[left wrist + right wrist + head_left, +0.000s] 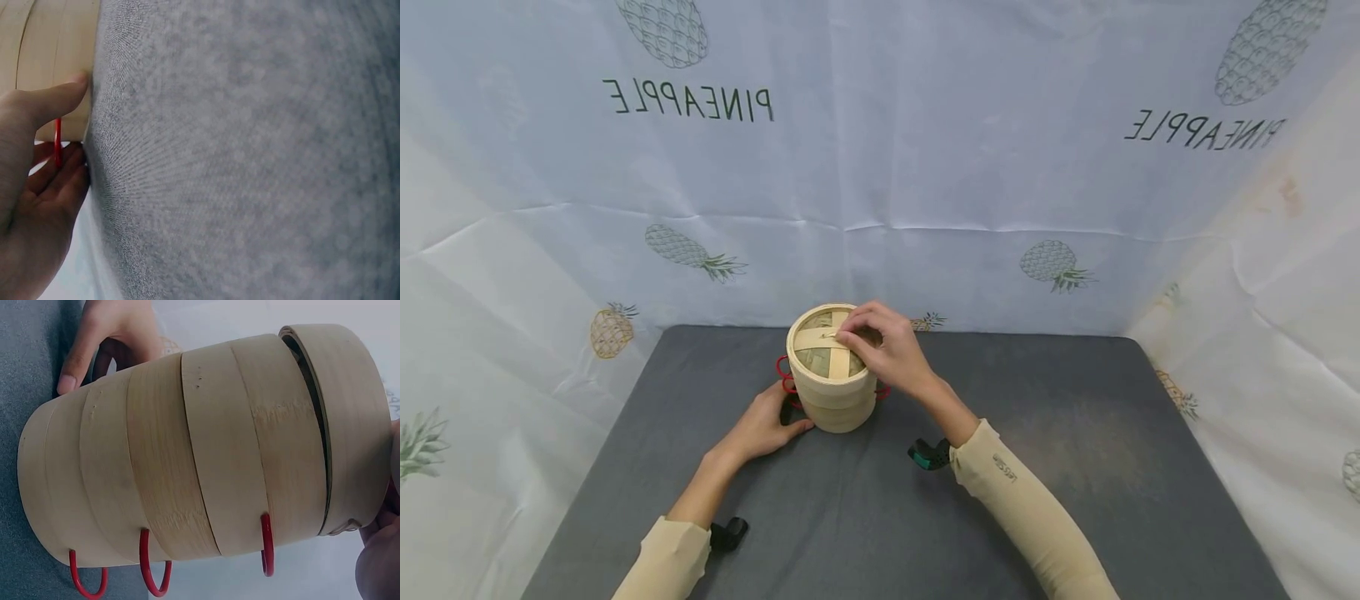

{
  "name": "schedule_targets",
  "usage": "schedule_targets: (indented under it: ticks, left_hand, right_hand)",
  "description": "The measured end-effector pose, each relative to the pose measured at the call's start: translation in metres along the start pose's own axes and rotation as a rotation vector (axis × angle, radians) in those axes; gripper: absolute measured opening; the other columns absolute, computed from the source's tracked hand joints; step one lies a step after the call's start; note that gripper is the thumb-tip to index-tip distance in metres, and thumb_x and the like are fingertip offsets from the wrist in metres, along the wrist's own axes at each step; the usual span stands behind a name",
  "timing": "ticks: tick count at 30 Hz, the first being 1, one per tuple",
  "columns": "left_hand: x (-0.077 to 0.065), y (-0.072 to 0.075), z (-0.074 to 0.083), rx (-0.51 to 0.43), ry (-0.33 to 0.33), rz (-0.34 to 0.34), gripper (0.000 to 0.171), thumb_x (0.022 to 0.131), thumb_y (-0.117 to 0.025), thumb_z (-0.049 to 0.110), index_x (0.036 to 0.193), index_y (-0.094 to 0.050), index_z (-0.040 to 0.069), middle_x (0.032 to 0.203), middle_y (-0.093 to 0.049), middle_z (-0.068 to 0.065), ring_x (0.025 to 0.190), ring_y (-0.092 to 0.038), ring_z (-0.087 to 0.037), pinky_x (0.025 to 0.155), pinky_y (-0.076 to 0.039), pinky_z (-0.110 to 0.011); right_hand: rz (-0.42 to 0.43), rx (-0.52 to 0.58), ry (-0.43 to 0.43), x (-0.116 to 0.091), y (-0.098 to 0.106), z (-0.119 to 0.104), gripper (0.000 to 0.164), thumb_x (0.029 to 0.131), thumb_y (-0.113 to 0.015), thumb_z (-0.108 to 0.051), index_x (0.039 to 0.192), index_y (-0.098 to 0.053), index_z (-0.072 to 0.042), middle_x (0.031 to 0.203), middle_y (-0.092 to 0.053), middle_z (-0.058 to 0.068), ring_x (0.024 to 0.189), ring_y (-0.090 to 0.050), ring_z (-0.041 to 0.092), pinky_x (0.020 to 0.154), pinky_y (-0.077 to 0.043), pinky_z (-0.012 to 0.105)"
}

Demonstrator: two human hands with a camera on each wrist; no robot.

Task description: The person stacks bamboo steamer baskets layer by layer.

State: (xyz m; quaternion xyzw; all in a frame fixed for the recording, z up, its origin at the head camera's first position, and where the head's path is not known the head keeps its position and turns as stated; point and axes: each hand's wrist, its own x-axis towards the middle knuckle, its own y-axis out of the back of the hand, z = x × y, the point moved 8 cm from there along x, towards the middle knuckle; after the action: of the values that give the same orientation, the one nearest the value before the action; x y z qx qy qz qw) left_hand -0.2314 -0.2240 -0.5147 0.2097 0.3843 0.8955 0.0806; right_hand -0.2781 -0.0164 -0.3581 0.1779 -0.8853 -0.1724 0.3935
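Note:
A stacked bamboo steamer (837, 410) stands upright on the dark table, red loop handles on its sides. My left hand (763, 423) holds its lowest part from the left, thumb on the front wall and fingers behind, near a red handle (58, 140). On top is the woven bamboo lid (814, 338). My right hand (889, 346) pinches the small loop at the lid's centre between thumb and fingers. In the right wrist view the lid (359, 425) sits tilted, a dark gap showing between its rim and the top tier (284, 431) along one side.
The dark grey cloth-covered table (1037, 433) spreads around the steamer. Close behind its far edge hangs a pale curtain (925, 167) printed with pineapples. Black straps with small devices (929, 454) are on the wrists.

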Motion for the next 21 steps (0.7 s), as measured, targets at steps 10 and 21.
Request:
schedule_targets:
  ticks: [10, 21]
  left_hand:
    - [-0.001, -0.002, -0.007, 0.007, -0.003, -0.008, 0.067, 0.091, -0.090, 0.028, 0.146, -0.059, 0.005, 0.128, -0.071, -0.017, 0.111, -0.071, -0.030, 0.092, -0.060, -0.051]
    - [0.002, -0.007, -0.010, 0.024, 0.044, -0.048, 0.067, 0.092, -0.089, 0.027, 0.147, -0.058, 0.005, 0.130, -0.070, -0.016, 0.114, -0.071, -0.030, 0.095, -0.060, -0.050]
  right_hand:
    - [-0.008, -0.039, -0.009, 0.003, -0.006, 0.000, 0.006, 0.099, -0.079, -0.010, 0.100, -0.080, -0.003, 0.108, -0.075, 0.012, 0.102, -0.073, 0.025, 0.089, -0.063, 0.033]
    - [-0.001, -0.054, -0.023, 0.003, -0.006, 0.002, 0.007, 0.099, -0.080, -0.010, 0.101, -0.081, -0.004, 0.109, -0.076, 0.012, 0.106, -0.074, 0.026, 0.095, -0.063, 0.038]
